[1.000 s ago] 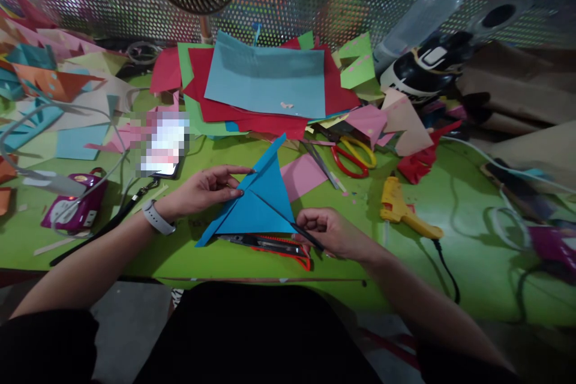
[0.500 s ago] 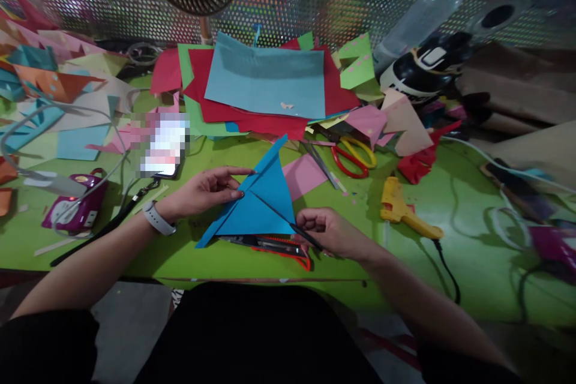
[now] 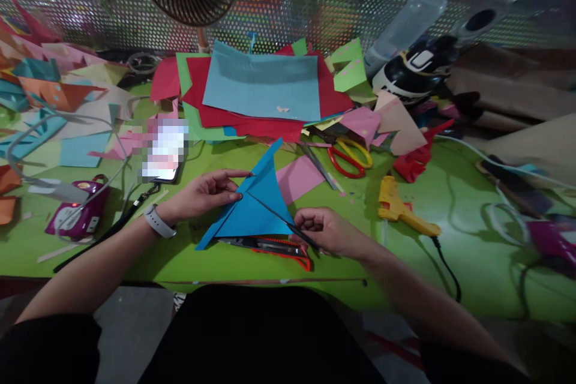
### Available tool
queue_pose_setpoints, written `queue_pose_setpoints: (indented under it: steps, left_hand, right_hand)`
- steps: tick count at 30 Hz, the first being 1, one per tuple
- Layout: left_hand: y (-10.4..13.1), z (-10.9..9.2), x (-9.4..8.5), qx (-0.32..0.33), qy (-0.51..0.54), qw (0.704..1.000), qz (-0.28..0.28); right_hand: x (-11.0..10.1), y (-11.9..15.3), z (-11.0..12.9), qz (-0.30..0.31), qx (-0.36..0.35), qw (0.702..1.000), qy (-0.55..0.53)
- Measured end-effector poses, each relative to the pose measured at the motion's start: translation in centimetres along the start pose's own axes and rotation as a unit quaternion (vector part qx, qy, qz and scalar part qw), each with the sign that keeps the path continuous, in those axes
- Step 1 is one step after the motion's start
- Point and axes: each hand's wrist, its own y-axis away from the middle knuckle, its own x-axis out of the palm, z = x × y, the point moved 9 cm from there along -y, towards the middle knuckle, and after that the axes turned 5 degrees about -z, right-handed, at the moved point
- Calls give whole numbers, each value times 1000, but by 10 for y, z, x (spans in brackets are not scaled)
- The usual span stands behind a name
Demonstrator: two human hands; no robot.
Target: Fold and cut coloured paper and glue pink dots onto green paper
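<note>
Little has moved since the earlier frames: both hands keep their places on the blue folded paper [image 3: 256, 207], and only the view has drifted slightly, so the whole table sits a touch further left. The left hand [image 3: 204, 192] lies flat with its fingers [image 3: 234, 175] stretched out narrow, the tips pressing the paper's left edge near the fold. The right hand [image 3: 326, 231] is curled shut around a thin dark tool [image 3: 288, 225], whose blade runs from the fingers up and leftward along the crease of the paper. What the tool is cannot be told; its handle is hidden inside the fist. The paper rests on the green table [image 3: 405, 264], between the two hands, its long point reaching away from the fingertips toward the stack of coloured sheets [image 3: 261, 87].

Just under the paper's near edge, below the right-hand fingers, lies a red utility knife [image 3: 274, 247], partly covered by the paper. Beyond the right-hand knuckles lie a pink sheet [image 3: 299, 177] and red-and-yellow scissors [image 3: 348, 156]; to the outer side of that hand rests a yellow glue gun [image 3: 400, 210] with its cord trailing off. Beyond the left wrist, which wears a white band [image 3: 157, 222], a phone [image 3: 164, 153] is blurred out. Both upper arms are cut off by the picture's lower edge.
</note>
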Motion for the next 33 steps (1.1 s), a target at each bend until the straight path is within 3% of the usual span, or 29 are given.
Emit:
queue_pose_setpoints:
  steps: [5,8,10,12,14,17,20,24,29,33]
  left_hand:
    - [-2,-8,-24,28,21,997,-64]
    - [-2,-11,-35,33,42,994,-92]
    - [-1,-12,-36,29,47,994,-92]
    - [0,-14,-34,24,50,994,-94]
    - [2,-15,-33,17,50,994,-100]
    - [3,-13,-32,2,46,993,-104]
    - [3,-13,-31,5,52,994,-99]
    - [2,-18,-30,20,46,993,-103]
    - [2,-30,-24,38,14,994,-104]
    - [2,-37,-9,35,-22,997,-63]
  right_hand:
    - [-27,0,4,-15,-8,999,30]
    - [-59,-7,9,-113,-65,988,77]
    - [-82,-8,10,-218,-93,956,171]
    - [-95,-8,14,-301,-109,906,277]
    - [-98,-7,18,-340,-124,863,353]
    - [-99,-4,23,-371,-128,821,414]
    - [-102,-6,22,-374,-93,812,438]
    - [-106,-15,13,-330,-43,850,408]
    - [-105,-16,18,-288,-62,873,389]
    - [-102,-7,27,-256,-86,863,428]
